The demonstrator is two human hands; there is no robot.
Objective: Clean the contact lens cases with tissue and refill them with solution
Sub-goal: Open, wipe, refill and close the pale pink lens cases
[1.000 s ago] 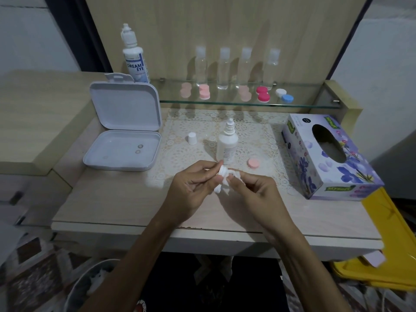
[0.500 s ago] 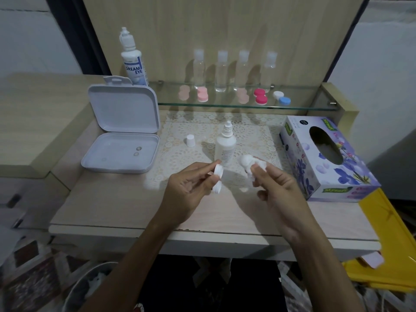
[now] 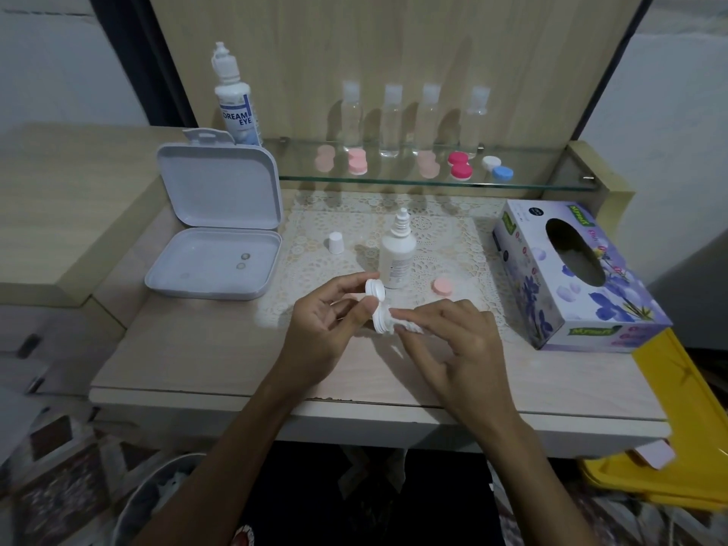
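Your left hand [image 3: 335, 321] holds the white contact lens case [image 3: 377, 307] upright above the front of the table [image 3: 197, 360], thumb and curled fingers clasped round it, both wells facing right. Your right hand [image 3: 453, 340] pinches a wad of tissue [image 3: 407, 323] in its grip and presses it into the lower well. Just behind the case stands a small white solution bottle [image 3: 397, 258] with its nozzle bare; its label print is too small to read. Its white cap [image 3: 335, 242] sits apart to the left on the lace mat [image 3: 445, 246], and a pink lid [image 3: 442, 286] lies to the right of the bottle. The taller bottle [image 3: 234, 100] at the back left reads "DREAM EYE". The tissue box [image 3: 575, 277] at the right edge carries a green brand mark, too blurred to spell out with certainty. An open white box [image 3: 214, 226] at the left holds two small lenses [image 3: 243, 260] in its tray. On the glass shelf [image 3: 433, 183] stand four clear bottles [image 3: 390, 120] and pairs of pink, red and white-and-blue cases [image 3: 459, 165]. Bare table lies before and left of your hands, up to the front edge; on the right, the tissue box stands near your right hand.
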